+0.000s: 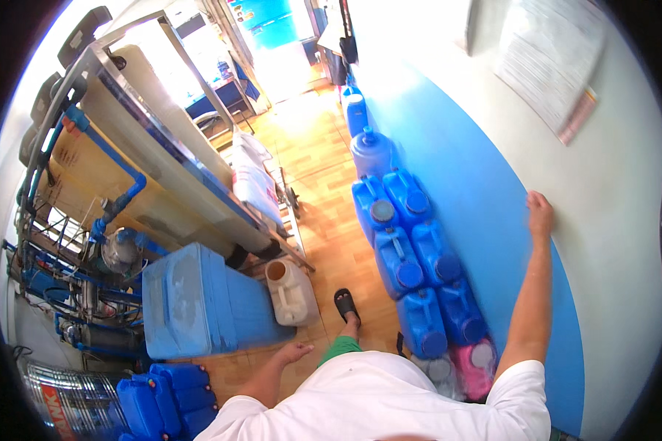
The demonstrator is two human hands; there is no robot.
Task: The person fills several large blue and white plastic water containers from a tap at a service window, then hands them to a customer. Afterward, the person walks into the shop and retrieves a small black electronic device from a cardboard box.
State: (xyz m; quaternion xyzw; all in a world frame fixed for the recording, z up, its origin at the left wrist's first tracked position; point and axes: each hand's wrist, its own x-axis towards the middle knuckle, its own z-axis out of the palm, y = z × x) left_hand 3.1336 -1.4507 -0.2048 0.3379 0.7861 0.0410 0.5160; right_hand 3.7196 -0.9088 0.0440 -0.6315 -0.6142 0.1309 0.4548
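The right hand is raised and pressed flat against the wall, at the line where the blue lower band meets the pale upper part; its fingers lie loosely together on the surface and grip nothing. The left hand hangs low by the person's hip, fingers relaxed and slightly apart, empty.

Along the foot of that wall stands a double row of blue jerrycans, squarish plastic containers with moulded handles and round blue screw caps, packed touching one another. At the near end of the row, closest to the person, sits a pink jerrycan with a pale cap, and beside it a greyish one. At the far end of the row stands a rounder blue bottle.

Across the wooden floor from the wall, nearest the left hand, is a cream jerrycan with its round mouth open and uncapped. It stands just beside a large light-blue box. Farther from the wall still, a metal frame carries long cream tanks and blue pipes. A sandalled foot is planted on the floor between the cream jerrycan and the blue row.
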